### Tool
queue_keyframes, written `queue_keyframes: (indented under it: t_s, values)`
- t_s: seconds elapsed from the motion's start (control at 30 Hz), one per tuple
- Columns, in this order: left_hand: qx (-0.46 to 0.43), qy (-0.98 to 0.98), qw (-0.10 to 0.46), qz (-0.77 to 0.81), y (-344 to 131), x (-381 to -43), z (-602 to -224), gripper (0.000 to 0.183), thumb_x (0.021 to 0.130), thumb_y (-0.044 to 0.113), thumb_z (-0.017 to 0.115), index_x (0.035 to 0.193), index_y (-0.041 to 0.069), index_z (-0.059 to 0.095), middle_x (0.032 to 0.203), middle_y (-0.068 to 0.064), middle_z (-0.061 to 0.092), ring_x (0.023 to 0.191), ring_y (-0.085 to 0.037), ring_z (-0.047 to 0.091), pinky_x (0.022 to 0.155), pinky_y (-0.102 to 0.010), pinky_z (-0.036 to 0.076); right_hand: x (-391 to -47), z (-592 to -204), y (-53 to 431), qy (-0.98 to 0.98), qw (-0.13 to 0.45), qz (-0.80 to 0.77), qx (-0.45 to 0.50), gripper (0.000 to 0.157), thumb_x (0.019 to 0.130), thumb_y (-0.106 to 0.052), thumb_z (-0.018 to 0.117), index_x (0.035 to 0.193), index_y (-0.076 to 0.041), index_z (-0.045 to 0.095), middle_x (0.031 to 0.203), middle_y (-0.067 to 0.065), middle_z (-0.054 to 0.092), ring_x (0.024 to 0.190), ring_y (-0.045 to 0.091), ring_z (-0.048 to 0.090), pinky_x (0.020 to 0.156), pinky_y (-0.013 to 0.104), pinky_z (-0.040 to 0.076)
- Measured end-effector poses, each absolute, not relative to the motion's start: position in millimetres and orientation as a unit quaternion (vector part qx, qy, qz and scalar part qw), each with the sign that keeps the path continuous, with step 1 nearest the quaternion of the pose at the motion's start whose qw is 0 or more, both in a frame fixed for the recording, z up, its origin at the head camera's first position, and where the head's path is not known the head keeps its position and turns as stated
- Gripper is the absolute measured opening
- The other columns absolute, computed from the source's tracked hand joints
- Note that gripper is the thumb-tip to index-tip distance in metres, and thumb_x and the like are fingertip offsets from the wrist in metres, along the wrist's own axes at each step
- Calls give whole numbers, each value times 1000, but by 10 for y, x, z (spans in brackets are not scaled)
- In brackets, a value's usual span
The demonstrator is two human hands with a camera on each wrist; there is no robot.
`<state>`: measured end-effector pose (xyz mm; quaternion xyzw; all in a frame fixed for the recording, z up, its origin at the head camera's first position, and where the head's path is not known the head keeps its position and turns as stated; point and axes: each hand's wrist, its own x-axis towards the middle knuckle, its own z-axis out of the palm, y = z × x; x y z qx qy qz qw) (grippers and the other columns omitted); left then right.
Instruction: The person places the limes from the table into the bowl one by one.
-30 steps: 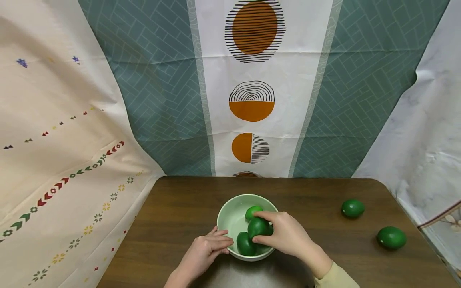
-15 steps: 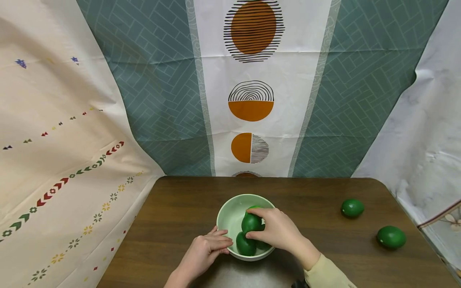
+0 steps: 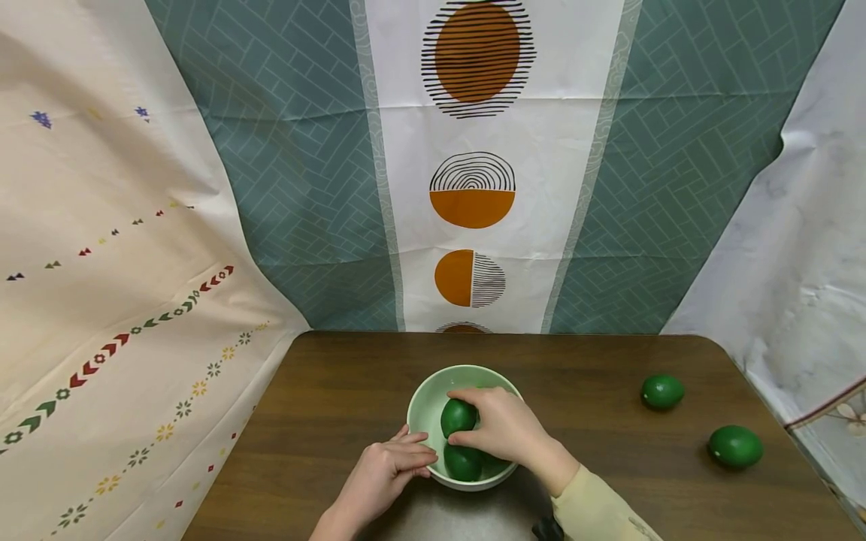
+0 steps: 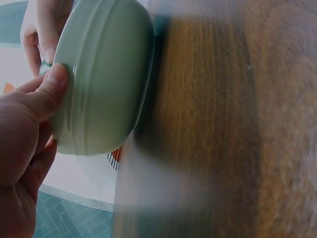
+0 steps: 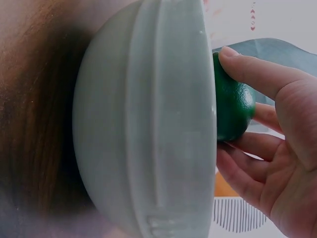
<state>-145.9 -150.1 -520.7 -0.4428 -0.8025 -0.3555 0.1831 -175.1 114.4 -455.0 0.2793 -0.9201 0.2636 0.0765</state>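
Observation:
A pale green bowl (image 3: 425, 402) stands near the front of the table, with several green limes inside. My left hand (image 3: 389, 469) holds its left rim, thumb against the wall in the left wrist view. Over the bowl, my right hand (image 3: 504, 427) grips a dark green lime (image 3: 458, 418) between thumb and fingers. The right wrist view shows this lime (image 5: 234, 106) at the rim, partly hidden by the bowl wall. Another dark lime (image 3: 463, 463) lies in front of it in the bowl. The right hand covers most of the other limes there.
Two more dark green limes lie on the right side of the brown wooden table (image 3: 352, 376), one farther back (image 3: 663, 391) and one nearer (image 3: 736, 446). Patterned cloths (image 3: 325, 188) hang behind the table and at both sides.
My right hand has carried the gripped lime leftward and slightly back across the bowl, now covering the brighter lime behind. My left hand and the bowl have stayed put.

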Motion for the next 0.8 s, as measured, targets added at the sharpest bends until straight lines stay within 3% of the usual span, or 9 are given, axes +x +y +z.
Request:
queue_keyframes:
  t_s: [0.4,0.8]
  values:
    - [-438,-800,186,-367,-1501,-1464,-5227,22,81,9,89,103,11,86,104,9,81,110,-27,77,104,-61,54,-1909,-4622,944,-929,53,229,288,63,80,-38,95,133,-12,74,116,-2,77,97,17,70,80,37,62]
    - [-435,-801,197,-361,-1477,-1463,-5197,21,81,10,89,101,14,87,102,10,81,106,-24,78,101,-61,57,-1951,-4690,839,-939,37,191,283,60,80,-40,95,131,-15,75,112,-4,76,96,18,69,78,38,61]
